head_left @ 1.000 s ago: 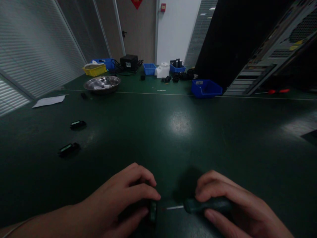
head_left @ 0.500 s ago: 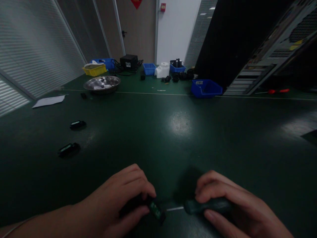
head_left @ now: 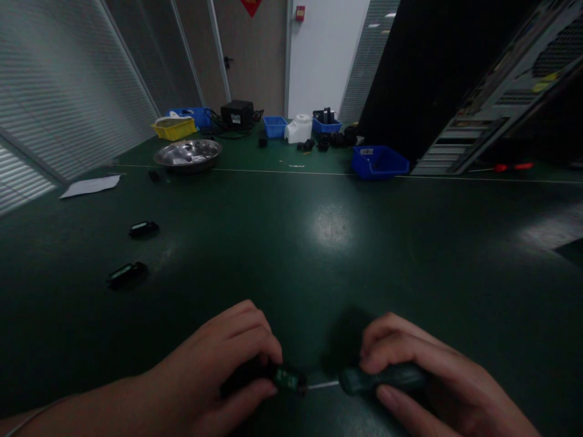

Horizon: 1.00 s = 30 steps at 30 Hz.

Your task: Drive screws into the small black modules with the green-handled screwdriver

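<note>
Low in the view, my left hand pinches a small black part with a green circuit board between thumb and fingers. My right hand is wrapped round the dark handle of a screwdriver, held level. Its thin metal shaft points left, and the tip is at the right end of the black part; whether it touches is too dark to tell. Two similar black parts, one nearer and one farther, lie on the green table to the left.
On the green table stand a metal bowl, a paper sheet, a yellow bin and a blue bin. A white device is at the back. A red-handled tool lies far right.
The black part in my left hand has turned, its right end rising a little so that it lies more in line with the screwdriver shaft. My right hand has barely moved.
</note>
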{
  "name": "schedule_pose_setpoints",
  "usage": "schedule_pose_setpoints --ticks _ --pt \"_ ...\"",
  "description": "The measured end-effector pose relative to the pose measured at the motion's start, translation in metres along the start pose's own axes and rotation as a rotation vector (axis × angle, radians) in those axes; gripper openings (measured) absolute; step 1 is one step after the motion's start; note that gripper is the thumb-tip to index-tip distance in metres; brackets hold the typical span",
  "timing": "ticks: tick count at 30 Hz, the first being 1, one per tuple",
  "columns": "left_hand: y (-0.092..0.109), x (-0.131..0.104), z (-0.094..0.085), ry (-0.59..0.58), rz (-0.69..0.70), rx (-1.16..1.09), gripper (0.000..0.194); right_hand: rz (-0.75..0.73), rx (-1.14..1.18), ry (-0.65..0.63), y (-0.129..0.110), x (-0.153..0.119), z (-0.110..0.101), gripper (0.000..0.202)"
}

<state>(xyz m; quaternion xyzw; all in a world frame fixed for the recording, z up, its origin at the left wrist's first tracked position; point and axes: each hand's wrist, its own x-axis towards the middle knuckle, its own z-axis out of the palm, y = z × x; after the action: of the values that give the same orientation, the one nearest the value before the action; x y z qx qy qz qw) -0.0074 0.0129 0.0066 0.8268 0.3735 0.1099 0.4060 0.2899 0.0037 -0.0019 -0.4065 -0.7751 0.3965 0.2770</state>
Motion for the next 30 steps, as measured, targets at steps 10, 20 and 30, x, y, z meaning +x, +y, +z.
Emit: schedule_pose_setpoints --ticks 10,20,30 --pt "0.001 0.0008 -0.001 0.007 0.021 -0.024 0.013 0.003 -0.03 0.053 -0.0032 0.0009 0.0012 0.026" --pt "-0.0008 -0.0013 -0.001 0.005 0.037 -0.033 0.009 0.019 -0.007 0.045 -0.0007 0.0015 0.0014 0.023" --pt "0.0015 0.002 -0.0036 -0.016 0.054 -0.016 0.01 -0.035 0.004 0.063 -0.0039 0.001 0.001 0.029"
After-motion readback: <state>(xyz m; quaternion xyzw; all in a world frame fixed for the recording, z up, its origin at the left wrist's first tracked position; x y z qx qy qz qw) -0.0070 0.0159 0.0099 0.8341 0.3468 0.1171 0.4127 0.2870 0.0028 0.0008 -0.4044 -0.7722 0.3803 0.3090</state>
